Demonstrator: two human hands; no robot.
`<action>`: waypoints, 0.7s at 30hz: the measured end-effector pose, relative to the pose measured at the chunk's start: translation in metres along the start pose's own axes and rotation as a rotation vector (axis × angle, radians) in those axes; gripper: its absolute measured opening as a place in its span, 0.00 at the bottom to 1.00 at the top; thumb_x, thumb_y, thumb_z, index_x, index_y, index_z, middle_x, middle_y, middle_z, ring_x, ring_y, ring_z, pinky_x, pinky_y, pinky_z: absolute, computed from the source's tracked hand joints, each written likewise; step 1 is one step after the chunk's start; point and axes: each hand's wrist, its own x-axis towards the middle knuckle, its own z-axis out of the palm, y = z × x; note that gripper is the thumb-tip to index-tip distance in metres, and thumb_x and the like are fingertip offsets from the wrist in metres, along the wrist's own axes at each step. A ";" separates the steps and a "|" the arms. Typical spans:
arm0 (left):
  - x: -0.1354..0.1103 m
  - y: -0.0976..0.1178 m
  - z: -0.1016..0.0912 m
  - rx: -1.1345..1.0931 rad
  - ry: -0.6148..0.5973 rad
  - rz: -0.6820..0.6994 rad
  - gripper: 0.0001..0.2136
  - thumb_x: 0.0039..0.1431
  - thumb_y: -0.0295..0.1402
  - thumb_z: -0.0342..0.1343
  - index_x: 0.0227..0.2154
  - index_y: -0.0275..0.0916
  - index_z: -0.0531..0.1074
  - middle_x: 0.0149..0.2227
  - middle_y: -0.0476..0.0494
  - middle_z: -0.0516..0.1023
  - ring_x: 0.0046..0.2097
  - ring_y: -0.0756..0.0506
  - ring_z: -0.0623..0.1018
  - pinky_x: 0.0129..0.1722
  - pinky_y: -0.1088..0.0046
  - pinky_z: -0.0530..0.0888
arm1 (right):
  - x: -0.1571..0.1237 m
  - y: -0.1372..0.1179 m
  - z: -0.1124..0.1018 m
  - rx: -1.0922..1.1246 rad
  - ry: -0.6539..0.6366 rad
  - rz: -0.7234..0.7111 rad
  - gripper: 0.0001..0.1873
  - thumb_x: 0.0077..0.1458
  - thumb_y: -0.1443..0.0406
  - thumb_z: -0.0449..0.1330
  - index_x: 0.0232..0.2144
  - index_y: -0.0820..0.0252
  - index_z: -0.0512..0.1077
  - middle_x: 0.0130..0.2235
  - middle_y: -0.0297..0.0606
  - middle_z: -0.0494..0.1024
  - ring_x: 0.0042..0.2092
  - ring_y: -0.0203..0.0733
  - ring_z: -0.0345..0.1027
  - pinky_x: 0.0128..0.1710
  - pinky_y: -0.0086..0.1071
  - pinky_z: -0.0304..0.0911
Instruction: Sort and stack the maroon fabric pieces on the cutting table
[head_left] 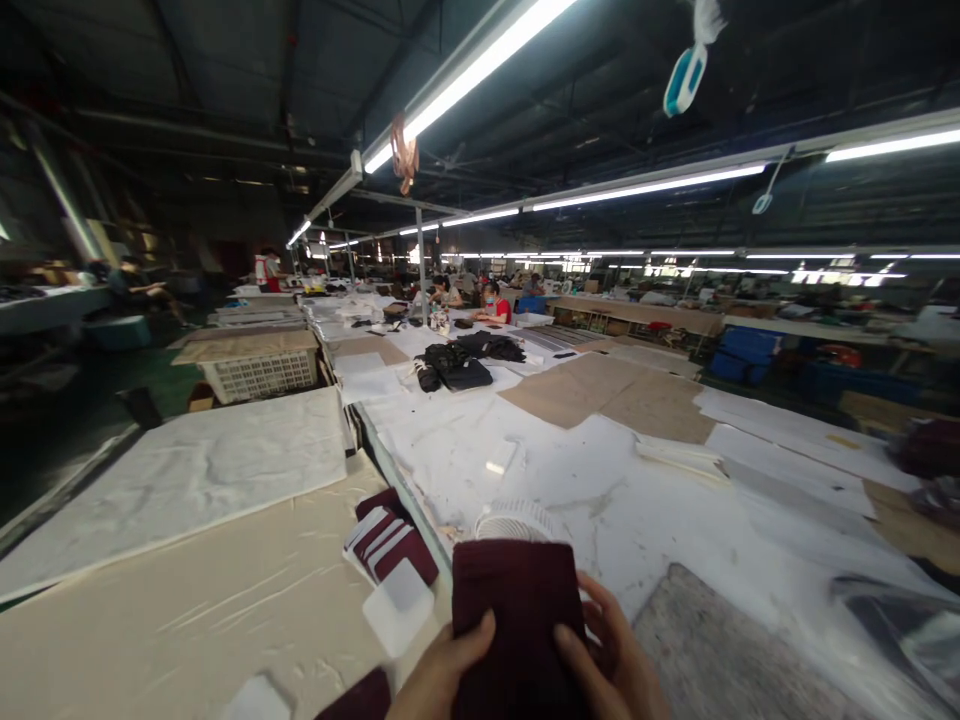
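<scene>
A stack of dark maroon fabric pieces (517, 610) is held up in front of me at the bottom middle. My left hand (442, 670) grips its left side, thumb lying on the front face. From the right, my right hand (611, 655) holds the opposite edge, thumb in front and fingers behind. Left of the stack, a fanned pile of maroon and white pieces (394, 540) lies on the cream-covered table. A white rounded card (399, 607) overlaps its lower end. Another maroon piece (360, 697) is partly cut off at the bottom edge.
Behind the stack, a round white wire guard, perhaps a fan (514, 520), stands on the white table (450, 440). Black fabric bundles (457, 362) and brown paper sheets (600, 390) lie farther off. A grey board (720, 650) is at right. Co-workers sit in the distance.
</scene>
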 end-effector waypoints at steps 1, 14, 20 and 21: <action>0.002 0.003 0.002 -0.066 -0.015 -0.006 0.24 0.50 0.37 0.61 0.50 0.32 0.69 0.43 0.33 0.79 0.48 0.33 0.76 0.51 0.56 0.69 | 0.003 -0.003 0.000 -0.009 0.012 -0.028 0.28 0.51 0.52 0.59 0.53 0.53 0.63 0.46 0.42 0.75 0.37 0.42 0.73 0.34 0.33 0.70; 0.001 0.018 -0.001 -0.131 -0.062 0.080 0.19 0.57 0.27 0.55 0.52 0.33 0.67 0.45 0.35 0.78 0.48 0.39 0.76 0.52 0.62 0.69 | 0.030 -0.033 -0.006 -0.360 -0.276 -0.390 0.10 0.50 0.59 0.62 0.37 0.52 0.74 0.54 0.41 0.66 0.57 0.50 0.58 0.55 0.44 0.58; 0.000 0.021 -0.002 -0.140 -0.049 0.105 0.19 0.56 0.27 0.56 0.51 0.32 0.67 0.44 0.34 0.78 0.47 0.38 0.77 0.51 0.60 0.70 | 0.025 -0.023 -0.001 0.009 -0.408 -0.022 0.14 0.48 0.56 0.63 0.37 0.54 0.72 0.49 0.41 0.71 0.45 0.44 0.69 0.42 0.35 0.66; 0.000 0.021 -0.003 -0.147 -0.054 0.104 0.19 0.56 0.27 0.56 0.51 0.32 0.67 0.44 0.34 0.79 0.47 0.38 0.77 0.51 0.60 0.70 | 0.023 -0.021 0.002 0.084 -0.420 0.039 0.14 0.48 0.56 0.63 0.36 0.55 0.71 0.44 0.40 0.73 0.40 0.43 0.69 0.40 0.34 0.66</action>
